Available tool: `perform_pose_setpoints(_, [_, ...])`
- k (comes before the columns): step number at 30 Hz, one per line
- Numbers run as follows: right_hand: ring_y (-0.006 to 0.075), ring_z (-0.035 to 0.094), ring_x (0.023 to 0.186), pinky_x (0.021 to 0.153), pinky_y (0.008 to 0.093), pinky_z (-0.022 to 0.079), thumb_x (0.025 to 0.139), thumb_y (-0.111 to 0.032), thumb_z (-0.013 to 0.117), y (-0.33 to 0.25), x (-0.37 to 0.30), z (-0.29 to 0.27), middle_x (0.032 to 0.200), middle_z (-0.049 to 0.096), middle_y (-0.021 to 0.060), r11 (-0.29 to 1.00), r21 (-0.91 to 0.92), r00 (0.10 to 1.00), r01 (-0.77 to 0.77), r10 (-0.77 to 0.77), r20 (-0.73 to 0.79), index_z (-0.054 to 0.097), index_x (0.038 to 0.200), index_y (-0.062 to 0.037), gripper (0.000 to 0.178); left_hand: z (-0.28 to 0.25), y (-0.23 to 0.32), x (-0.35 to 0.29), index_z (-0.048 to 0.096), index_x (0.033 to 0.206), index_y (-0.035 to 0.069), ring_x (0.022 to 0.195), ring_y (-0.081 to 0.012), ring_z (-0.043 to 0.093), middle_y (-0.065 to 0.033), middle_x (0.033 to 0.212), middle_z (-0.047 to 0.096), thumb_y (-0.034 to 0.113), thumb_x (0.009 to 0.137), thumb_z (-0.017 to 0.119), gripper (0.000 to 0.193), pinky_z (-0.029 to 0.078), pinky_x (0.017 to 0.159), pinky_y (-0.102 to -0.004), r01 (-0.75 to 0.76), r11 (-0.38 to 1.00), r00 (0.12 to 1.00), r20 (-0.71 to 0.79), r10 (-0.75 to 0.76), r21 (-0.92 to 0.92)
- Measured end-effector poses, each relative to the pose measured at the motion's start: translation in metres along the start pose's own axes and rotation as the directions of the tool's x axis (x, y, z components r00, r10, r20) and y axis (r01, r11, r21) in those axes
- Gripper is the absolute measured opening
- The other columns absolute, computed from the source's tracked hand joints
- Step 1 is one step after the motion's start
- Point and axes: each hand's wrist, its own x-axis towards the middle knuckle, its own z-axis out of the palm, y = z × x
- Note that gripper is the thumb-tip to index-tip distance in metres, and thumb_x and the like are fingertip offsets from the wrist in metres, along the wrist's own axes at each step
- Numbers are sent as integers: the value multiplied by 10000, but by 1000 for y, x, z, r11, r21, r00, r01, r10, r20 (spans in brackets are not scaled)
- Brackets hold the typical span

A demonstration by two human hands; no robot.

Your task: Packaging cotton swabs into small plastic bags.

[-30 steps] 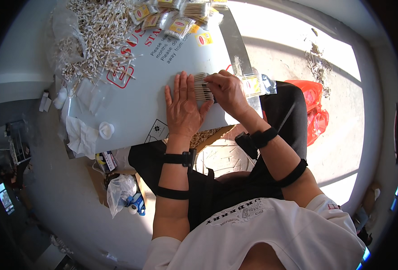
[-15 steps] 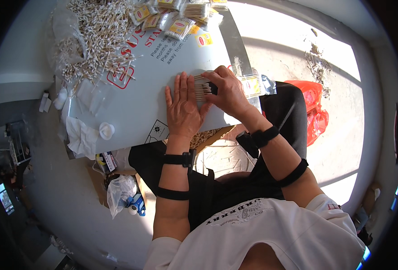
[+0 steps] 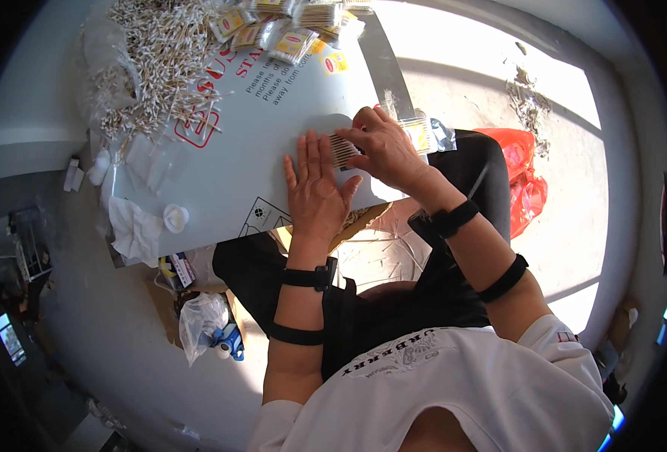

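Observation:
A short row of cotton swabs [image 3: 341,151] lies side by side on the grey tabletop [image 3: 258,143]. My left hand [image 3: 317,188] rests flat, palm down, at the row's left end, its fingers stretched out. On the other side, my right hand [image 3: 388,154] is bent over the row, with index finger and thumb apart at the swabs' right end. Part of the row is hidden beneath the fingers. Just beyond my right hand, a clear packet of swabs [image 3: 416,135] with a yellow label lies at the table's right edge.
A large loose heap of cotton swabs [image 3: 164,56] fills the far left. Several filled packets [image 3: 292,44] lie beside it. Near the left edge are a crumpled white tissue [image 3: 134,230] and a small round white container [image 3: 175,218]. A red plastic bag [image 3: 526,192] stands on the floor.
Both hands have shifted slightly right relative to the table. My right index finger has straightened over the swabs, and the row is now less spread out between the hands.

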Motion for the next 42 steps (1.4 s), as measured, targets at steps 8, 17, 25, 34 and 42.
perform_pose_setpoints(8, [286, 335, 1417, 1150, 363, 276, 1011, -162, 460, -18, -8, 53, 1519, 351, 172, 509, 857, 854, 84, 406, -325, 463, 1397, 9, 423, -2, 6, 1, 243, 1513, 7, 1486, -322, 168, -195, 1583, 218, 506, 940, 515, 806, 94, 1194, -525, -3, 1000, 1000, -17, 3, -9])
perform_pose_setpoints(17, [275, 409, 1340, 1116, 362, 333, 870, -76, 652, -5, -10, 25, 1481, 413, 118, 726, 685, 961, -59, 228, -158, 527, 1350, -47, 496, 0, 4, -1, 232, 1509, 2, 1484, -330, 171, -212, 1574, 225, 502, 930, 537, 824, 104, 1189, -536, 12, 1000, 1000, -17, -13, -27])
perform_pose_setpoints(25, [258, 539, 1050, 910, 346, 501, 753, -232, 739, 6, -8, 23, 1338, 552, 81, 908, -243, 922, 341, -373, -101, 613, 1229, -47, 526, -1, 6, 0, 198, 1520, 0, 1496, -327, 123, -219, 1581, 199, 539, 944, 493, 842, 81, 1190, -537, -8, 1000, 1000, 20, 8, -16])
perform_pose_setpoints(34, [196, 533, 1003, 912, 274, 503, 715, -195, 694, 2, -13, 27, 1326, 550, 94, 859, -367, 909, 356, -410, -78, 726, 1078, -85, 380, -6, 6, 0, 253, 1503, -13, 1488, -322, 166, -207, 1576, 223, 481, 910, 572, 836, 97, 1192, -529, -7, 1000, 1000, 25, 8, -12])
perform_pose_setpoints(42, [188, 518, 989, 928, 264, 491, 691, -226, 703, 1, -18, 38, 1332, 535, 105, 890, -355, 933, 287, -343, -107, 712, 1101, -80, 435, -12, 2, -6, 214, 1521, -7, 1493, -319, 137, -201, 1588, 198, 491, 962, 474, 793, 75, 1204, -498, -67, 997, 993, 97, 69, -29])
